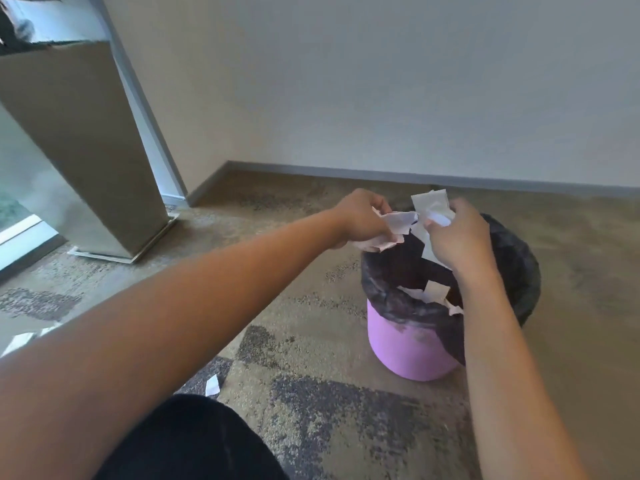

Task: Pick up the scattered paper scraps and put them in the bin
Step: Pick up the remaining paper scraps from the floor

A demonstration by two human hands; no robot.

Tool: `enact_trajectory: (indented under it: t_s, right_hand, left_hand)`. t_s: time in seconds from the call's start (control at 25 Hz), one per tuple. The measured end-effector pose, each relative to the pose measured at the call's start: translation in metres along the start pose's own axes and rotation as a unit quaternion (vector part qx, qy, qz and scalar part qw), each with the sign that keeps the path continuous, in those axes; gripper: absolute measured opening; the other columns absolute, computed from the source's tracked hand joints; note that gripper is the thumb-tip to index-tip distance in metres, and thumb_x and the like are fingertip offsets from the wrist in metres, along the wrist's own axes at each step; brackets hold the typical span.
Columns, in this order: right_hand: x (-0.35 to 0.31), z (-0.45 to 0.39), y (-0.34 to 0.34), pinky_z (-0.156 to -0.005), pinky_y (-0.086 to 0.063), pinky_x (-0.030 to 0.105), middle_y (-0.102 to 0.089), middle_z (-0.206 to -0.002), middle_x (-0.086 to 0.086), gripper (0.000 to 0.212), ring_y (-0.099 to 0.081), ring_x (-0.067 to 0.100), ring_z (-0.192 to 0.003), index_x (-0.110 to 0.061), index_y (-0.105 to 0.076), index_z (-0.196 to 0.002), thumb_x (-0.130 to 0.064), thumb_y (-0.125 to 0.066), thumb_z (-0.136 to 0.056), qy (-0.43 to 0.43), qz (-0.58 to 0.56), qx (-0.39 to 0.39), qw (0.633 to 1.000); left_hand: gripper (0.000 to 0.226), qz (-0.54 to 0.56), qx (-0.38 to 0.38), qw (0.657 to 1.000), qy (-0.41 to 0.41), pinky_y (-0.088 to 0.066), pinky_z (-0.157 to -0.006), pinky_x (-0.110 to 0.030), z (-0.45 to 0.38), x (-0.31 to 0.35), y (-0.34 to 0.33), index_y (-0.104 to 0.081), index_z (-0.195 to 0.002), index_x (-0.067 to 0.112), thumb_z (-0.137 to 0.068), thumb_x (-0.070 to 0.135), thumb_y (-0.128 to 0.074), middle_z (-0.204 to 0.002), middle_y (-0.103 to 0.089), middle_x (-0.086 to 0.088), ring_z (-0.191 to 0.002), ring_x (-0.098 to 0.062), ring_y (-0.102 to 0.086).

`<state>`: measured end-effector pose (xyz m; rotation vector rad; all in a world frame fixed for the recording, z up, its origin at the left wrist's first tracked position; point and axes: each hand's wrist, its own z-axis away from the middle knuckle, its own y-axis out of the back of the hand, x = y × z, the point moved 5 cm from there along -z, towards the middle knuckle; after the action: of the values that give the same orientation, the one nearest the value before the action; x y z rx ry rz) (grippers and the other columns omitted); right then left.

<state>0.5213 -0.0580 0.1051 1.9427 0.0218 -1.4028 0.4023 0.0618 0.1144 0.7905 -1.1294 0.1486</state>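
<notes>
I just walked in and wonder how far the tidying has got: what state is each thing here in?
Left hand: grip on crumpled scraps above the bin.
Right hand: grip on white scraps above the bin.
Pink bin: upright, open, lined with a black bag.
Scraps in bin: lying inside the bag.
Floor scrap: on the carpet, not yet picked up.

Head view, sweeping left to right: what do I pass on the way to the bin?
Paper scraps on the carpet at the left edge → metal stand → lone scrap on the carpet → left hand gripping scraps → right hand gripping scraps, over the lined purple bin.
</notes>
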Motion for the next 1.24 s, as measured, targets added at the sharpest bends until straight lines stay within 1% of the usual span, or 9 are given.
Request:
enact_trajectory:
  t_s: [0.08, 0.16, 0.24, 0.32, 0.56, 0.8, 1.04, 1.16, 1.24]
  right_hand:
    - [0.015, -0.007, 0.011, -0.081, -0.046, 0.033, -0.061, -0.114, 0.002, 0.033, -0.059, 0.023, -0.103, -0.018, -0.056, -0.12, -0.016, -0.067, -0.089, -0.02, -0.012, -0.007, 1.0]
    - [0.025, -0.01, 0.02, -0.084, -0.051, 0.035, -0.064, -0.111, -0.002, 0.039, -0.062, 0.02, -0.104, -0.021, -0.056, -0.118, -0.012, -0.073, -0.084, -0.036, -0.026, -0.008, 0.999]
    - [0.03, -0.012, 0.024, -0.088, -0.054, 0.04, -0.066, -0.114, -0.002, 0.041, -0.063, 0.022, -0.105, -0.022, -0.059, -0.119, -0.012, -0.075, -0.083, -0.049, -0.023, -0.002, 0.999]
    - [0.031, -0.014, 0.024, -0.091, -0.054, 0.044, -0.066, -0.115, -0.001, 0.036, -0.063, 0.022, -0.105, -0.022, -0.061, -0.117, -0.014, -0.075, -0.084, -0.052, -0.016, 0.001, 0.999]
    - [0.003, -0.005, -0.012, -0.093, -0.045, 0.031, -0.066, -0.104, -0.01, 0.024, -0.058, 0.011, -0.102, -0.026, -0.065, -0.109, -0.025, -0.072, -0.087, 0.017, -0.006, -0.021, 1.0]
    - [-0.059, 0.014, -0.115, -0.084, -0.041, 0.022, -0.065, -0.104, -0.01, 0.018, -0.058, 0.008, -0.095, -0.023, -0.066, -0.106, -0.022, -0.07, -0.088, 0.139, -0.031, -0.077, 0.987]
    - [-0.067, 0.03, -0.288, -0.068, -0.038, 0.02, -0.06, -0.099, -0.011, 0.017, -0.056, 0.009, -0.092, -0.023, -0.064, -0.105, -0.022, -0.068, -0.089, 0.152, -0.005, -0.232, 0.961]
    - [-0.035, 0.035, -0.388, -0.08, -0.051, 0.032, -0.064, -0.112, 0.003, 0.024, -0.062, 0.022, -0.101, -0.018, -0.063, -0.108, -0.016, -0.069, -0.084, 0.12, 0.05, -0.332, 0.934]
    - [-0.011, 0.036, -0.434, -0.085, -0.052, 0.035, -0.06, -0.121, 0.008, 0.032, -0.061, 0.029, -0.106, -0.016, -0.06, -0.113, -0.016, -0.07, -0.082, 0.101, 0.106, -0.366, 0.919]
  left_hand:
    - [0.03, -0.026, -0.002, 1.0, -0.014, -0.056, -0.058, -0.026, -0.006, 0.009, -0.016, -0.065, -0.097, 0.01, -0.073, 0.005, -0.081, -0.111, -0.058, -0.014, -0.084, -0.027, -0.063]
    - [0.052, -0.03, -0.02, 0.999, -0.006, -0.054, -0.078, -0.035, -0.009, 0.013, -0.028, -0.058, -0.121, 0.012, -0.075, 0.009, -0.08, -0.13, -0.052, -0.013, -0.111, -0.031, -0.057]
    - [0.07, 0.005, -0.031, 0.999, 0.025, -0.052, -0.089, -0.049, -0.01, 0.011, -0.031, -0.042, -0.138, 0.016, -0.078, 0.011, -0.078, -0.141, -0.043, -0.011, -0.123, -0.034, -0.049]
    - [0.071, 0.049, -0.031, 0.997, 0.048, -0.047, -0.096, -0.058, -0.011, 0.007, -0.026, -0.034, -0.143, 0.015, -0.083, 0.013, -0.073, -0.147, -0.037, -0.011, -0.131, -0.034, -0.043]
    - [0.044, 0.08, 0.016, 0.996, 0.036, -0.054, -0.088, -0.042, -0.011, -0.03, 0.044, -0.051, -0.132, 0.009, -0.091, 0.012, -0.064, -0.134, -0.054, -0.01, -0.121, -0.023, -0.052]
    - [0.032, 0.041, 0.134, 0.977, 0.163, -0.048, -0.094, -0.046, 0.023, -0.16, 0.144, -0.058, -0.123, 0.012, -0.091, 0.012, -0.062, -0.13, -0.056, -0.011, -0.124, -0.027, -0.049]
    - [0.046, -0.049, 0.178, 0.934, 0.307, -0.049, -0.083, -0.038, 0.076, -0.322, 0.171, -0.052, -0.129, 0.008, -0.087, 0.017, -0.069, -0.127, -0.057, -0.013, -0.11, -0.029, -0.057]
    - [0.058, -0.134, 0.169, 0.906, 0.364, -0.048, -0.084, -0.032, 0.099, -0.391, 0.166, -0.046, -0.135, 0.011, -0.084, 0.023, -0.069, -0.131, -0.053, -0.014, -0.113, -0.03, -0.056]
    - [0.071, -0.215, 0.157, 0.885, 0.382, -0.047, -0.094, -0.037, 0.107, -0.425, 0.16, -0.038, -0.141, 0.018, -0.079, 0.037, -0.069, -0.137, -0.042, -0.015, -0.121, -0.034, -0.048]
